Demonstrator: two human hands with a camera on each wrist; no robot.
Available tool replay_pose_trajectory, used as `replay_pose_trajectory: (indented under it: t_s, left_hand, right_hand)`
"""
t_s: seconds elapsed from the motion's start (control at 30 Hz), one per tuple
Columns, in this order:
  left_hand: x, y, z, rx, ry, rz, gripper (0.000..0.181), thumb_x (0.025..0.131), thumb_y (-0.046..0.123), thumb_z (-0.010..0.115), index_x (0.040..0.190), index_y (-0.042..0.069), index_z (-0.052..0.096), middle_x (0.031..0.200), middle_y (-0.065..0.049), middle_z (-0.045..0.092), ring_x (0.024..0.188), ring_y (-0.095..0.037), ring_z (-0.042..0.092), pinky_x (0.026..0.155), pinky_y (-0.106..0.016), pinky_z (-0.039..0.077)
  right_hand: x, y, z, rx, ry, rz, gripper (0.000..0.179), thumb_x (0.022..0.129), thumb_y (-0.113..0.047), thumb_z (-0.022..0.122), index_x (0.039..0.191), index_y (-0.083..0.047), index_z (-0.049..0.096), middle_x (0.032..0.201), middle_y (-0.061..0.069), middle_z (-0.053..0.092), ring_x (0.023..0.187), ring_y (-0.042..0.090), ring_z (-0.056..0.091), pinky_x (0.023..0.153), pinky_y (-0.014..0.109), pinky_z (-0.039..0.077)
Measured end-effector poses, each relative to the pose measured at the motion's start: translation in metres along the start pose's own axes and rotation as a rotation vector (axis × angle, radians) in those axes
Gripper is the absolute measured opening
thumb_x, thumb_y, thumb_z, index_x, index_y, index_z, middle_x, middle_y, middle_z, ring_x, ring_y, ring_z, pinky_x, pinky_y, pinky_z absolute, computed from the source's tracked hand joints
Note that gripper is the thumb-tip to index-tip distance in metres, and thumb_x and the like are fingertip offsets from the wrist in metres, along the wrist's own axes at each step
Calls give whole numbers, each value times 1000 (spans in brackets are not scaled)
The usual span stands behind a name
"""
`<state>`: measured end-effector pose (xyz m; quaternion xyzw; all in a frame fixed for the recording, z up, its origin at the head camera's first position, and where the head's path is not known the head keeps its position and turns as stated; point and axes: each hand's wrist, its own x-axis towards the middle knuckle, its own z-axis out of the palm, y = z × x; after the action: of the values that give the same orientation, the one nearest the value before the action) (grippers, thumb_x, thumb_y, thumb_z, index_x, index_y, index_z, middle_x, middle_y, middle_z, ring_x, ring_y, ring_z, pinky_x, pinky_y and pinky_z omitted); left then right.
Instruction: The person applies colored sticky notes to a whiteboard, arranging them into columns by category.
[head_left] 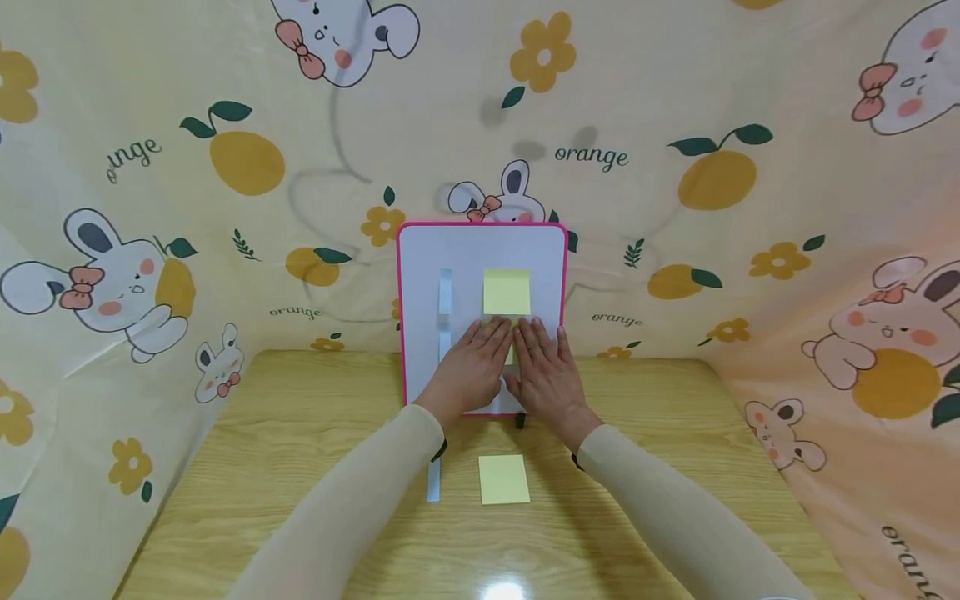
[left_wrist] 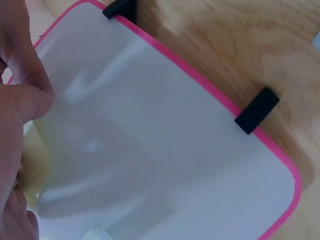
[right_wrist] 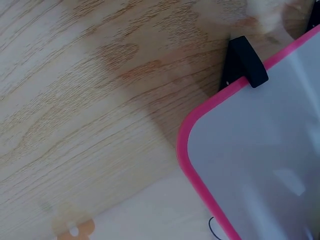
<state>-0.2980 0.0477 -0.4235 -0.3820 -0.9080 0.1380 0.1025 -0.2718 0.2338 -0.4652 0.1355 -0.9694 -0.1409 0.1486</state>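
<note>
A white board with a pink frame (head_left: 420,367) stands upright at the back of the table. Both hands lie against its lower right part, side by side with fingers pointing up. Straight fingers of the left hand (head_left: 472,367) and right hand (head_left: 551,371) press on a yellow sticky note (left_wrist: 37,155), which they mostly cover. Just above the fingertips another yellow sticky note (head_left: 506,292) is stuck to the board. Left of the hands, light blue strips (head_left: 445,292) run down the board. The right wrist view shows no hand.
On the wooden table (head_left: 300,433), in front of the board, lie one more yellow sticky note (head_left: 504,479) and a blue strip (head_left: 434,482). Black stand feet (left_wrist: 257,110) hold the board's lower edge. A patterned cloth (head_left: 615,225) hangs behind.
</note>
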Motion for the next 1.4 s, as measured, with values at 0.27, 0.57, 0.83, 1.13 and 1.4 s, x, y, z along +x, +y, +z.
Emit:
replay_pose_trajectory:
  t_s: [0.27,0.57,0.83,1.13,1.4]
  left_hand:
    - [-9,-12,7,-6,16,-9,68,111,34,46,168,6,22,178,-9,13,165,-24,9,136,-46,10]
    - [-23,-24,12,-58,2,-31,65,113,31,44,168,4,23,177,-10,15,165,-25,9,136,-46,11]
    - [-23,-21,18,-42,13,-22,66,112,31,46,167,3,24,177,-12,16,165,-26,9,136,-46,13]
    - [-23,-21,15,-51,7,-29,66,112,31,44,168,4,22,177,-10,16,165,-25,9,136,-44,11]
    - [-19,-18,18,-26,40,-16,73,111,40,49,168,5,22,177,-10,14,165,-25,8,136,-44,11]
  right_hand:
    - [0,0,0,-14,25,10,82,108,-56,47,169,-7,22,178,9,11,166,30,4,132,65,12]
    - [1,2,-4,-51,25,-5,81,108,-56,45,168,-6,22,178,9,12,166,29,4,132,63,10]
    - [13,-11,-6,-12,69,-125,74,111,-48,43,169,-8,21,177,7,19,166,28,8,134,60,8]
    - [5,3,-1,-2,15,-14,79,110,-55,43,170,-10,18,179,4,10,166,26,0,133,62,5]
    - [2,3,2,11,26,-3,82,109,-56,44,169,-6,18,179,8,6,166,28,-3,134,61,4]
